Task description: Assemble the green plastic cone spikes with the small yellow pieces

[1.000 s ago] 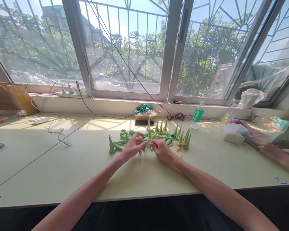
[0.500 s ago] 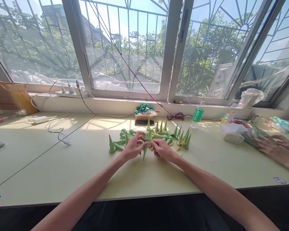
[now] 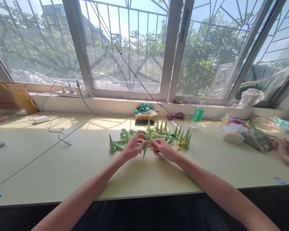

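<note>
Barely shifted since a moment ago, the left hand [image 3: 132,146] pinches a green cone spike [image 3: 145,150], tip down, above the table [image 3: 62,166]. The right hand [image 3: 163,148] closes its fingers on the spike's top. Behind them crowd more green spikes [image 3: 175,136]; a co-worker's hand [image 3: 284,148] has drawn back at far right.

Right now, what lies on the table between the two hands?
In the head view, one green cone spike, tip toward the person, held by both left hand and right hand.

A small assembly workroom: long worktable [image 3: 62,166] under barred windows [image 3: 125,48], heaped green plastic cones [image 3: 168,136].
</note>
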The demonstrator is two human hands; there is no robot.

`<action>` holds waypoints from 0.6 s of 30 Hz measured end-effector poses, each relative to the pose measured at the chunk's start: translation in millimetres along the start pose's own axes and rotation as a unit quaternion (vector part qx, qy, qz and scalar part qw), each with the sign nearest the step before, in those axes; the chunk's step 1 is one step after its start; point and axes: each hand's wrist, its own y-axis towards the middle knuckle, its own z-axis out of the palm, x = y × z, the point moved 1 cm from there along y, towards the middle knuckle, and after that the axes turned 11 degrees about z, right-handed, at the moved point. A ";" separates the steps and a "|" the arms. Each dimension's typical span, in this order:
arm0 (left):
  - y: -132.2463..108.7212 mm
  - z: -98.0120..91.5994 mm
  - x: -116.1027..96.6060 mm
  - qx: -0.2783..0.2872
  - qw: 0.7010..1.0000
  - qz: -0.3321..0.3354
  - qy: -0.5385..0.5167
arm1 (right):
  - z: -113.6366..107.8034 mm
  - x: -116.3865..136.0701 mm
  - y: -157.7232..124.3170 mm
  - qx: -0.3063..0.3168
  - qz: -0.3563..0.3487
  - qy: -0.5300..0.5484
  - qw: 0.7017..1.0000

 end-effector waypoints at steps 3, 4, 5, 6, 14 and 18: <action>0.6 0.8 -1.3 -0.003 1.000 0.000 -0.010 | -0.3 -0.4 0.5 0.003 0.002 0.013 1.000; 0.8 1.2 -2.0 -0.005 1.000 -0.003 -0.016 | -0.2 -0.5 0.9 0.000 0.001 0.017 1.000; 1.0 1.8 -2.8 -0.006 1.000 -0.006 -0.024 | 0.0 -0.7 1.5 -0.005 0.000 0.019 1.000; 1.2 2.6 -3.5 -0.008 0.999 -0.011 -0.034 | 0.3 -0.9 2.1 -0.011 -0.002 0.023 1.000; 2.2 7.5 -0.2 -0.019 0.996 -0.053 -0.069 | 5.0 -0.6 3.5 -0.058 -0.011 0.026 0.998; 0.6 7.3 -1.1 0.009 0.993 -0.076 -0.085 | 5.5 0.3 2.4 -0.068 -0.010 0.022 0.997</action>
